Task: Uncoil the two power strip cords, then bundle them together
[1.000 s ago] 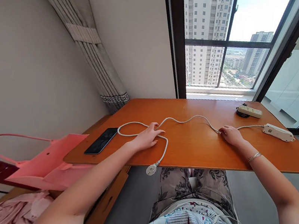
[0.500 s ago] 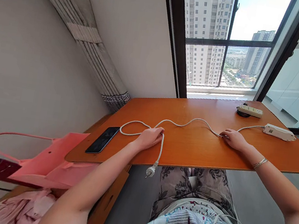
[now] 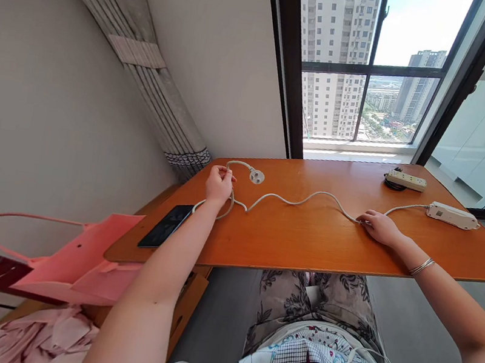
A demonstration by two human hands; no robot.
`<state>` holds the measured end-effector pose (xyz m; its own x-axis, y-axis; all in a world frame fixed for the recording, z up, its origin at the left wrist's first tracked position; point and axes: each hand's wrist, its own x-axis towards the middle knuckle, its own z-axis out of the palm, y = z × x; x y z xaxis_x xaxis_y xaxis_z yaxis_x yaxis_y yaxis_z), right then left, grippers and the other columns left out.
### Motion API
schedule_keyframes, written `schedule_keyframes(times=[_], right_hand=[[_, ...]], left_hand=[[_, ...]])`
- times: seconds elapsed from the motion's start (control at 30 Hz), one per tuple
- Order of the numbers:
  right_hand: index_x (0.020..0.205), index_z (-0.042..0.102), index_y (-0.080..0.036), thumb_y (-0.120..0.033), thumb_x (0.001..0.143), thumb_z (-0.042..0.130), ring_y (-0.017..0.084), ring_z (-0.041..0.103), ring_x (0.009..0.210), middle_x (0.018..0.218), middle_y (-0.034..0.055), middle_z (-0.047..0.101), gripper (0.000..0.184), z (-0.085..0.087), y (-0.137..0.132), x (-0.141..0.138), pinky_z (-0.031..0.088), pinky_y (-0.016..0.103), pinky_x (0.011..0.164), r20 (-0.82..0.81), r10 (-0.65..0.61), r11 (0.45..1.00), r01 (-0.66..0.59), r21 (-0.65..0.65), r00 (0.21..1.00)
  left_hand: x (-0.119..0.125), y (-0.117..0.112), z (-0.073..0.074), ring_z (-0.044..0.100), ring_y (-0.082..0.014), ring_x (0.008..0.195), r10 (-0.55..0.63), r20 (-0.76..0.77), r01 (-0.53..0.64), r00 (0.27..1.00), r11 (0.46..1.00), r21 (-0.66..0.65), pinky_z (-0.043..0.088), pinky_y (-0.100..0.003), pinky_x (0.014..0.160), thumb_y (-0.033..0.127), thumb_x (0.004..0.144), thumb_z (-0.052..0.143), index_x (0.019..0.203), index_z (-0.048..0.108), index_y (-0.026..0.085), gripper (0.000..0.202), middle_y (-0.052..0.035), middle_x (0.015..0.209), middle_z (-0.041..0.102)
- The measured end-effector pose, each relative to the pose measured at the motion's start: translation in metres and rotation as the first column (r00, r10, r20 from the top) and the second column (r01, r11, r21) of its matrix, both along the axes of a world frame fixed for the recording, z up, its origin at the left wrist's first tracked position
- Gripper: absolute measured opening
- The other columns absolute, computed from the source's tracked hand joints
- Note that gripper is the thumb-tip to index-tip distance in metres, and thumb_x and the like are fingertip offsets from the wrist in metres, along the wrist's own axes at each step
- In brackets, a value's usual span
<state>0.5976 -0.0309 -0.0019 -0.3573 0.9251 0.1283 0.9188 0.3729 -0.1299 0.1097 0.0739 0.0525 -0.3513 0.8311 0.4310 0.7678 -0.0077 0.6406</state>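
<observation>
A white power cord [image 3: 295, 200] runs across the orange table [image 3: 307, 241] from a white power strip [image 3: 451, 214] at the right. My left hand [image 3: 219, 184] is closed on the cord near its plug [image 3: 255, 175], held up over the table's far left part. The plug hangs just right of that hand. My right hand [image 3: 378, 225] rests on the table and pinches the cord close to the strip.
A second, yellowish power strip [image 3: 405, 180] lies at the back right near the window. A black phone [image 3: 166, 226] lies at the table's left front corner. A pink bag [image 3: 73, 259] and pink cloth [image 3: 33, 341] sit lower left. Curtain and wall stand behind.
My left hand has lifted the plug end of the cord from the front edge, where it dangled, up and back to the table's far left. The right hand has stayed put.
</observation>
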Motion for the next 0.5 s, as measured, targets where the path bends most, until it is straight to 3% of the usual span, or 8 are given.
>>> schedule_keyframes(times=[0.1,0.3,0.5], right_hand=[[0.118,0.071,-0.02,-0.018,0.096,0.047,0.022,0.069,0.104,0.119,0.0097,0.069,0.032,-0.001,0.0,0.0,0.05,0.029,0.087,0.001,0.0,1.0,0.0,0.0,1.0],[0.117,0.072,-0.02,-0.018,0.096,0.047,0.022,0.069,0.103,0.117,0.0092,0.07,0.032,-0.003,0.0,0.002,0.05,0.028,0.086,-0.01,0.002,1.0,-0.001,0.02,1.0],[0.116,0.072,-0.02,-0.018,0.096,0.048,0.022,0.069,0.101,0.115,0.0098,0.07,0.032,-0.003,0.0,0.003,0.051,0.029,0.086,-0.025,0.021,0.999,-0.02,0.027,0.999]], left_hand=[[-0.007,0.011,0.001,0.061,-0.0181,0.054,0.03,0.13,-0.022,0.991,0.998,-0.057,0.049,-0.033,0.066,0.031,0.091,0.048,0.11,0.055,0.02,0.023,-0.006,0.088,0.073],[-0.008,0.028,-0.004,0.065,-0.0203,0.056,0.189,0.267,-0.139,0.945,0.971,-0.195,0.049,-0.033,0.065,0.026,0.088,0.058,0.089,0.056,0.019,0.007,-0.0075,0.076,0.072],[-0.001,0.036,-0.019,0.072,-0.0176,0.069,0.206,0.377,-0.139,0.903,0.97,-0.199,0.054,-0.029,0.064,0.014,0.09,0.052,0.105,0.05,0.016,0.015,-0.0091,0.085,0.072]])
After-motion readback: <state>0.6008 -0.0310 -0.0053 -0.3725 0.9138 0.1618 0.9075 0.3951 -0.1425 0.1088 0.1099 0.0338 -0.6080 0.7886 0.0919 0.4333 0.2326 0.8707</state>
